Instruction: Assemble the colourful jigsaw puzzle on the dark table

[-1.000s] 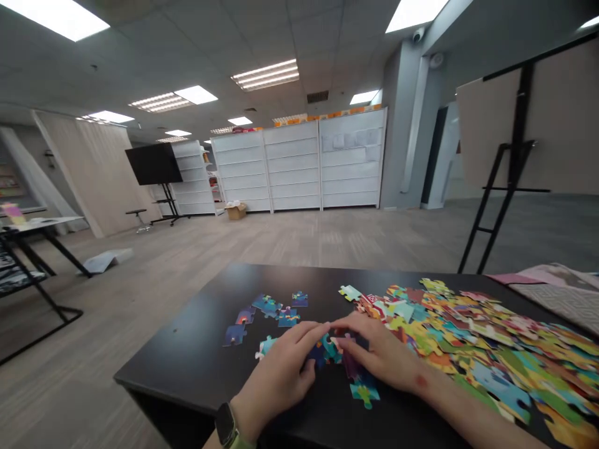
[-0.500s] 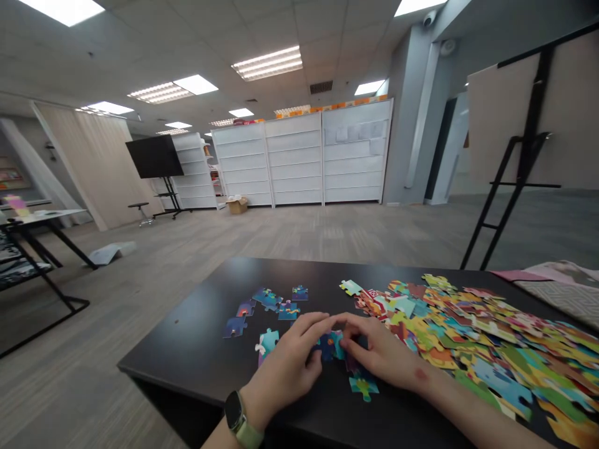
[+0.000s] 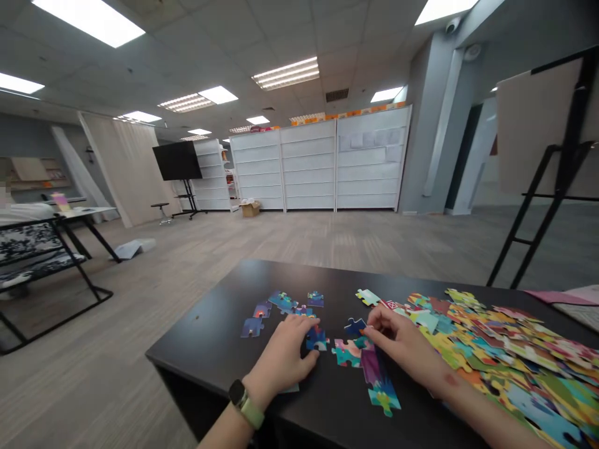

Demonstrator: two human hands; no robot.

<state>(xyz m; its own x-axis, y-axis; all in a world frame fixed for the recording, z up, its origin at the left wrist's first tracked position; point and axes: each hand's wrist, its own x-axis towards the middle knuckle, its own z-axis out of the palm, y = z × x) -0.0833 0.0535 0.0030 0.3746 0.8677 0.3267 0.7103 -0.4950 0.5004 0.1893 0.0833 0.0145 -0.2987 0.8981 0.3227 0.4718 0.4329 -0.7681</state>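
Both hands (image 3: pixel 292 355) hover near puzzle pieces (image 3: pixel 347 353).

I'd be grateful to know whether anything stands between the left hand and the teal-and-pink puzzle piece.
Yes: a blue puzzle piece lies by the fingertips of the left hand, on the side facing the teal-and-pink puzzle piece. Past it, only a narrow strip of black tabletop shows.

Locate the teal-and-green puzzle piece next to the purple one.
The teal-and-green piece lies on the black table, right of centre in the head view, just below the purple piece, left of the right forearm.
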